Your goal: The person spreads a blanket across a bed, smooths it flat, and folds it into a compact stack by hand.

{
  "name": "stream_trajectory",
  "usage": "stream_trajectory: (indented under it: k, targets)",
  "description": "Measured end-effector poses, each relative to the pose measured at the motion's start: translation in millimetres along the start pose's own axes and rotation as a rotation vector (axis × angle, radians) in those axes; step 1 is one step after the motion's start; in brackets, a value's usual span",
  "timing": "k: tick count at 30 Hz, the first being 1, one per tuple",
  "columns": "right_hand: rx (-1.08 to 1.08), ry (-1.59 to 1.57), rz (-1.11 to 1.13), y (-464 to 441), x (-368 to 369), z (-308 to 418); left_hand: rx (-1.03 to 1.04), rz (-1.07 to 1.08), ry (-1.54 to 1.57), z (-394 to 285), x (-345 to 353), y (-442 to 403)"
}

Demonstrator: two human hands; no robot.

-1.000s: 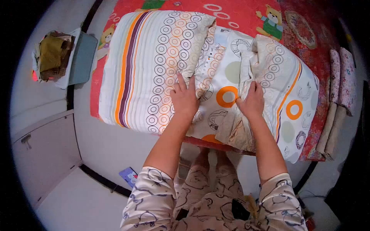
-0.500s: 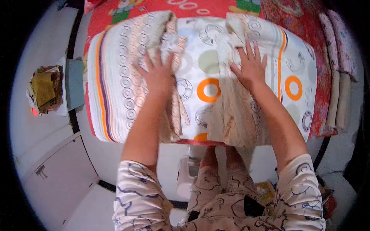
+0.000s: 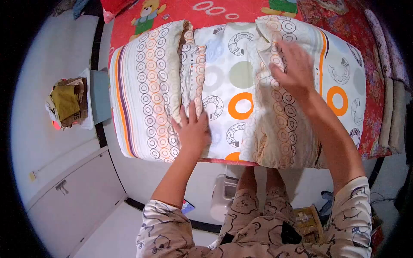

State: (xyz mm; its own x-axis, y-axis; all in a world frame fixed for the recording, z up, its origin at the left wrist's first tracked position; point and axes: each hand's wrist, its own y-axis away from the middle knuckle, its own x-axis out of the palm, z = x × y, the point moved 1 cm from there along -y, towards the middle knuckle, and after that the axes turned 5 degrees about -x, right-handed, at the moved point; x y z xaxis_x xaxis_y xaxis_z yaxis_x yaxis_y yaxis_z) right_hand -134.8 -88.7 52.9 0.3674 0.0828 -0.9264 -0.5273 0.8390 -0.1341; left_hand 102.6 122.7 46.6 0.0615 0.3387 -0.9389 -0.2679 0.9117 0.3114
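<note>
A white quilt (image 3: 241, 75) with rings, stripes and orange circles lies on the bed, its two sides folded inward with a gap between them. My left hand (image 3: 193, 131) rests with fingers spread on the lower inner edge of the left fold (image 3: 157, 86). Over the upper part of the right fold (image 3: 279, 124) is my right hand (image 3: 297, 71), blurred, its fingers apart and nothing held. Whether it touches the cloth is unclear.
The red bed cover (image 3: 180, 15) shows beyond the quilt. At the left stands a blue-grey bin (image 3: 100, 96) beside a stack of cardboard (image 3: 69, 103). Rolled floral fabric (image 3: 389, 56) lies at the right. A white container (image 3: 222, 195) is below the bed edge.
The folds now lie farther apart and flatter than a second ago. My left hand has slid down along the left fold. My right hand has moved up and right over the right fold.
</note>
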Motion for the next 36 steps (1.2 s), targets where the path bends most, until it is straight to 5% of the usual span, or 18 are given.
stream_trajectory:
  k: [1,3,5,9,13,15,18,23,25,27,30,32,34,36]
  targets:
    - [-0.092,-0.006,-0.228,-1,-8,-2,0.033,-0.037,-0.027,6,10,10]
    - [-0.048,0.076,-0.217,-6,0,-4,0.07,-0.087,-0.036,10,25,16]
    - [0.123,0.397,0.374,-9,35,-12,0.094,-0.138,-0.047,8,28,24]
    - [0.14,0.281,0.319,-25,39,-1,-0.023,0.025,0.012,-22,-4,12]
    - [0.097,-0.042,0.192,4,20,6,0.076,-0.176,0.441,-80,-37,0]
    - [0.084,-0.124,0.148,51,5,17,0.1,0.091,0.782,-108,-20,1]
    - [0.063,0.028,0.207,130,16,37,0.177,0.087,0.515,-112,10,-9]
    - [0.111,-0.038,0.081,141,47,44,0.148,0.274,0.657,-114,-4,-20]
    - [0.098,-0.068,0.021,133,40,44,0.088,-0.111,0.853,-129,-31,-5]
    - [0.079,-0.093,-0.029,134,33,32,0.234,-0.266,0.911,-155,-57,16]
    - [-0.066,-0.547,-0.053,145,15,7,0.316,-0.151,0.814,-178,-44,39]
    - [0.211,-0.577,-0.191,175,-22,-12,0.301,-0.076,0.679,-182,-10,41]
    - [0.178,-0.059,-0.219,201,-50,-45,0.247,-0.009,0.497,-184,9,37]
    - [0.2,-0.015,-0.096,226,-54,-64,0.271,0.015,0.503,-187,5,29]
